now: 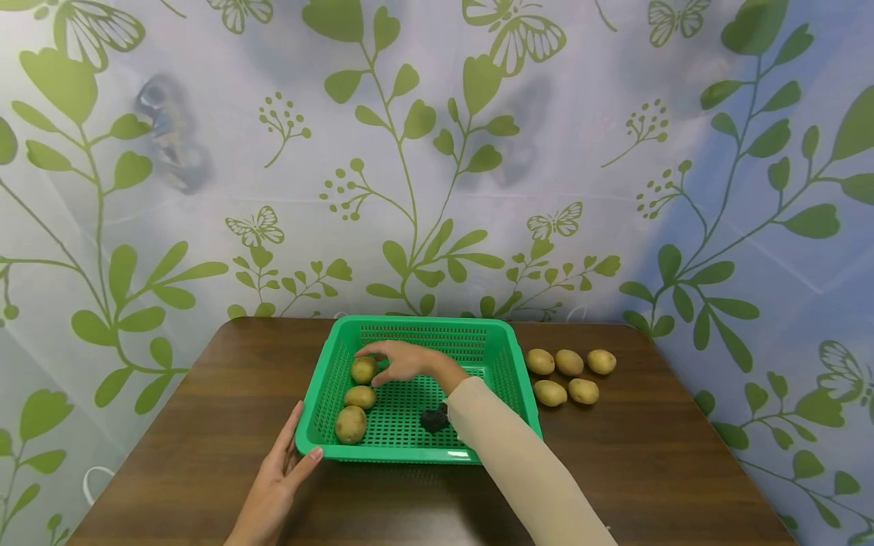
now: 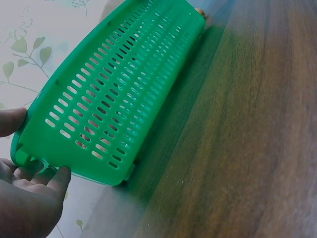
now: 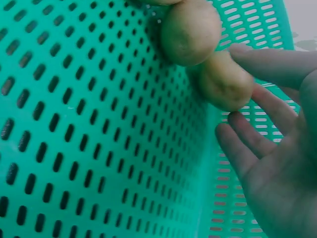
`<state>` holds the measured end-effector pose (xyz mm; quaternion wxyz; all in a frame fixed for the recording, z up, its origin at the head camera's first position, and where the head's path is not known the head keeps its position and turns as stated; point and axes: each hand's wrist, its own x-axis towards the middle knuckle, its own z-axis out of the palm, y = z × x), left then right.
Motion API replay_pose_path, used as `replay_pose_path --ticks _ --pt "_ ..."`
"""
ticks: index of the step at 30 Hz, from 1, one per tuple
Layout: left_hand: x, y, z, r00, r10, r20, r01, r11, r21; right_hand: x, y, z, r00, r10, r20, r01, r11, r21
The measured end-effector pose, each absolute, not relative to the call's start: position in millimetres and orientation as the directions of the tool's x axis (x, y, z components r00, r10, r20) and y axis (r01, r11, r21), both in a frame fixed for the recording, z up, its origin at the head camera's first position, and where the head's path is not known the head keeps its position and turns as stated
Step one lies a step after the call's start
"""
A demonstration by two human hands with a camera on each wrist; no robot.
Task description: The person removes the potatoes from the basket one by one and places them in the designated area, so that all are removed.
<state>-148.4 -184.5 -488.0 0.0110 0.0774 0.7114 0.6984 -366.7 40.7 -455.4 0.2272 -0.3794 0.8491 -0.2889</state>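
Potato [image 1: 365,370] in green basket [image 1: 396,453] — left of centre in the head frame, between right hand's [image 1: 403,360] thumb and fingers.
Right hand: curled loosely round the potato. Left hand [image 1: 276,470], lower left: gripping basket's near-left corner. Left wrist view only: fingertips under the rim. Head view only: five loose potatoes [image 1: 570,362] — tabletop [image 1: 655,470], right of centre.

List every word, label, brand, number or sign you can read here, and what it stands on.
None can be read.
The pale patch on the near rim of the green basket is too small to tell whether it is lettering or glare.
The backdrop shows only leaves, sprigs and butterflies.
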Motion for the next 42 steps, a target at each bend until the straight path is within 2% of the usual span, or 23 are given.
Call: replay_pose_path --ticks 4,8,16,23,39,42 --pt "-149 -184 -488 -0.988 0.125 0.094 0.096 0.014 0.995 -369 41 -459 -0.584 -0.794 -0.171 -0.545 0.539 -0.642" --pt "-149 -184 -488 -0.988 0.126 0.090 0.093 0.014 0.996 -370 42 -461 -0.597 -0.786 -0.161 -0.545 0.544 -0.637" --pt "-148 -185 -488 -0.988 0.127 0.093 0.096 0.014 0.995 -373 43 -466 -0.625 -0.767 -0.145 -0.609 0.596 -0.524" --pt "-148 -184 -487 -0.989 0.122 0.089 0.092 0.019 0.996 -372 45 -461 -0.592 -0.784 -0.186 -0.675 0.608 -0.417" --pt "-147 -184 -488 -0.986 0.116 0.118 0.120 0.011 0.993 -370 52 -427 -0.520 -0.837 -0.171 -0.633 0.512 -0.581" --pt "-147 -184 -487 -0.986 0.118 0.117 0.120 0.016 0.993 -368 55 -420 -0.526 -0.828 -0.194 -0.616 0.529 -0.584"
